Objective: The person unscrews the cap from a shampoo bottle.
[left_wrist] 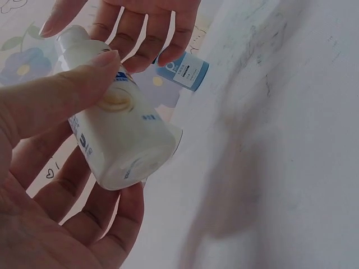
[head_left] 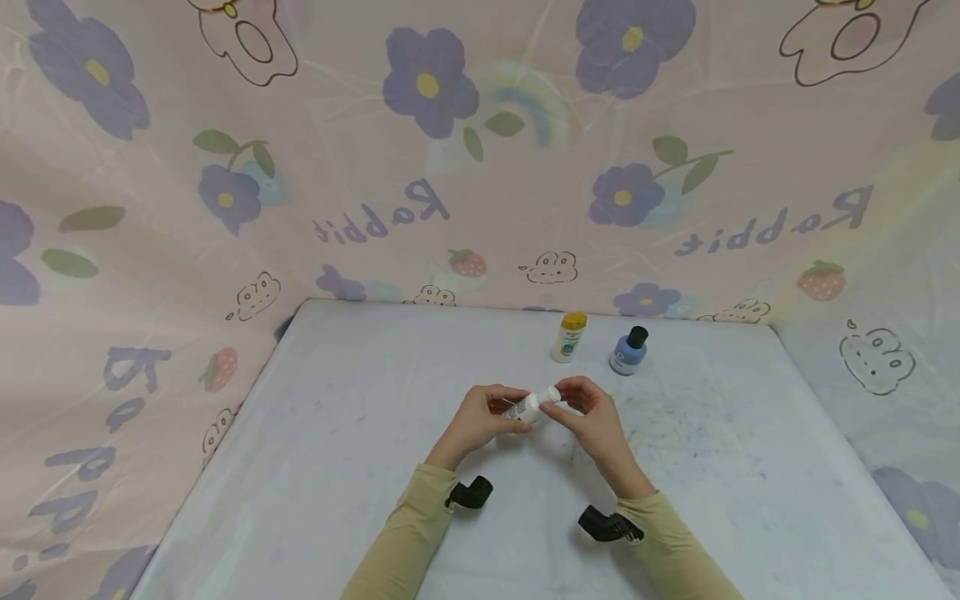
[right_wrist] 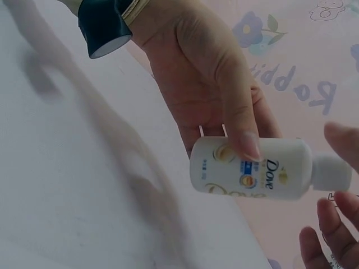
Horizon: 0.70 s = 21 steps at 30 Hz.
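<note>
My left hand (head_left: 480,419) grips a small white Dove lotion bottle (head_left: 528,407), thumb across its label and fingers behind. The bottle lies tilted above the table, its base toward the left palm and its white cap (right_wrist: 332,172) toward the right hand. Around that cap hovers my right hand (head_left: 597,422), thumb and fingers spread to either side with a gap showing in the right wrist view. Beyond the hands stand a white bottle with a yellow cap (head_left: 569,337) and a blue bottle with a black cap (head_left: 628,351), both upright.
A white cloth with faint dark smudges covers the table (head_left: 337,483). Pink curtain (head_left: 510,167) with flowers and rabbits hangs along the back and sides. Each wrist wears a black camera, such as the left one (head_left: 472,492).
</note>
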{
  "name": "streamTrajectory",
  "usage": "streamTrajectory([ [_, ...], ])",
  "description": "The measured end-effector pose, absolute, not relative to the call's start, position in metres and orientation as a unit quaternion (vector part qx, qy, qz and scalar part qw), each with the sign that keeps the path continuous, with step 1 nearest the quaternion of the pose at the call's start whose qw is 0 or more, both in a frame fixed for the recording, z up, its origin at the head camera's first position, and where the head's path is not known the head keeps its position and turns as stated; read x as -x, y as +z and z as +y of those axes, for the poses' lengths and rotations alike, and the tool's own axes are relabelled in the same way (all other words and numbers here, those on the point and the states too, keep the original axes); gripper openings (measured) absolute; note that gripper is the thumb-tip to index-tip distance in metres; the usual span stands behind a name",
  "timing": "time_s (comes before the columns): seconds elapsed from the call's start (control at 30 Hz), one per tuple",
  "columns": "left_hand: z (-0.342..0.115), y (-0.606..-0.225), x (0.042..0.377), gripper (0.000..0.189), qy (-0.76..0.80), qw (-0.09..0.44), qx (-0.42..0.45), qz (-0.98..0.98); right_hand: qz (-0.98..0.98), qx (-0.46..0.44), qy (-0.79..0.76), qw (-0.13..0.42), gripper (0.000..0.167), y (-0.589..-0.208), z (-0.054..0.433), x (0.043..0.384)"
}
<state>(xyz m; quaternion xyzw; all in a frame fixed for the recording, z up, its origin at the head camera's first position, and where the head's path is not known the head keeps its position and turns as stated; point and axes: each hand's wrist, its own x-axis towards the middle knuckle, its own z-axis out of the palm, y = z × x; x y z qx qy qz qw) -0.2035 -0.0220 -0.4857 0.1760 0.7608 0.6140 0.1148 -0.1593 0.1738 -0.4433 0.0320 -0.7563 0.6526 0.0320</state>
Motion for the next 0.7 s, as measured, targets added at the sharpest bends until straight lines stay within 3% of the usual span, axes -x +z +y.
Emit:
streamTrajectory([
  [0.7,-0.0215,-0.4854,0.2017,0.045,0.615,0.113,-0.181,0.759,-0.758,-0.053,0.649,0.022,0.032,-0.4434,0.1735,0.1581],
])
